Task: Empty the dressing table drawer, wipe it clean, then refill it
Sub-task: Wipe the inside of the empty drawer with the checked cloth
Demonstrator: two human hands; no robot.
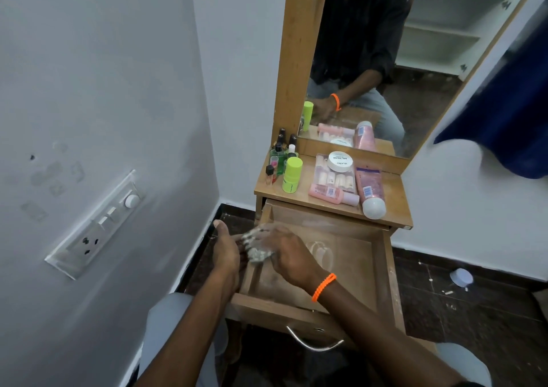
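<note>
- The drawer stands pulled out below the counter's front edge, emptied, its floor dusty.
- Both hands meet at its left wall: right hand closed round a crumpled wipe, left hand half-curled beside it, apparently holding nothing.
- Bottles wait on the counter.
- Best to wipe into the corners, sweeping dust forward.

The only print I can partly read is "NAIL POLISH" on the lid of the round white jar on my dressing table top, above a brand word too small to make out.
</note>
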